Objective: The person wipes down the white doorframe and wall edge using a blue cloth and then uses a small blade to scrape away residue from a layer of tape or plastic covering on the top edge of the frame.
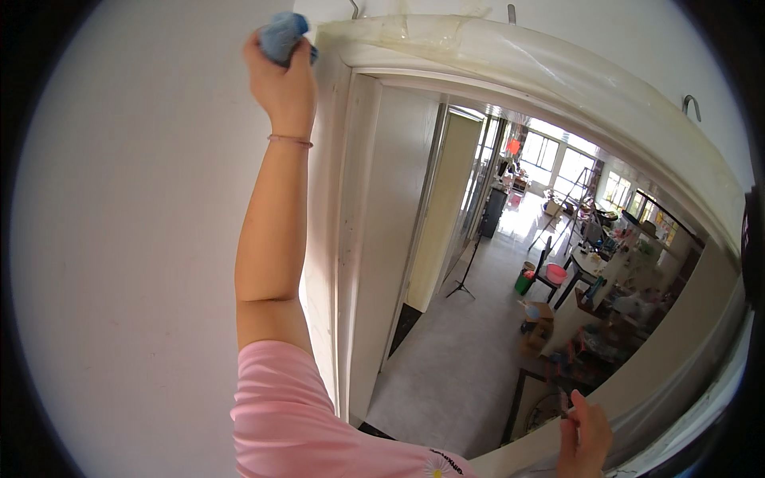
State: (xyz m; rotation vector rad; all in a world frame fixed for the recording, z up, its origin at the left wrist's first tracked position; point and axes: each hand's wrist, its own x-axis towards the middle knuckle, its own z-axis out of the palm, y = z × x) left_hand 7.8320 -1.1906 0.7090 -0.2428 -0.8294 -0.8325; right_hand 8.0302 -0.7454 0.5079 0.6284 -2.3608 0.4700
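Observation:
My left hand (284, 83) is raised at the upper left and grips a crumpled blue cloth (280, 37), beside the top left corner of the white door frame (343, 52). A clear plastic film (478, 39) with yellowed tape runs along the top of the frame. Low on the right, my right hand (586, 433) is raised with thumb and fingers bent; a small thin item seems to be between its fingertips, too blurred to name.
Metal hooks (691, 106) stick out of the wall above the frame. Through the doorway are a black tripod stand (461, 287), a stepladder (574, 206), a pink basin (556, 273) on a chair, a green bucket (524, 282) and cardboard boxes (538, 310).

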